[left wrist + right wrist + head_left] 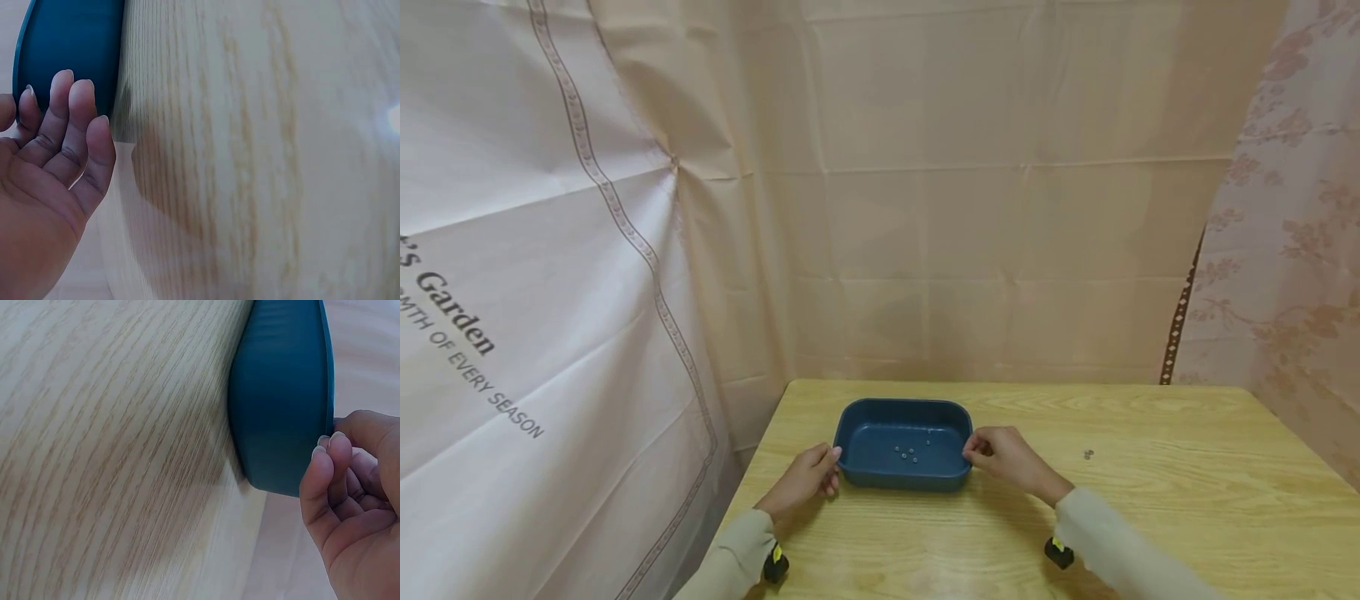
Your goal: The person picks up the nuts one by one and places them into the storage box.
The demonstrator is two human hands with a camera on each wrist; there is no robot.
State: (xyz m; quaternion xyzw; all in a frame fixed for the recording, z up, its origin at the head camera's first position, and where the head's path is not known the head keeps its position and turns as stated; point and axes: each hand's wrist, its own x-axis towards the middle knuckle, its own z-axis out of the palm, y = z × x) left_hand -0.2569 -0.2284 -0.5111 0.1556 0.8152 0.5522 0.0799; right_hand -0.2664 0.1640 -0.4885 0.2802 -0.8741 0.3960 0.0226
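Note:
A dark blue rectangular tray with rounded corners sits on the wooden table. Several small, pale metallic pieces, like tiny nuts or rings, lie scattered on its floor. My left hand pinches the left rim, thumb at the top edge. In the left wrist view, the other fingers of that hand are loosely bent beside the tray's outer wall. At the opposite end my right hand pinches the right rim. The right wrist view shows its fingertips at the rim, against the outer wall.
To the right of the tray, a small cluster of similar metallic pieces lies on the wooden table. Beige cloth hangs behind the table, with a printed white cloth on the left and a floral one on the right.

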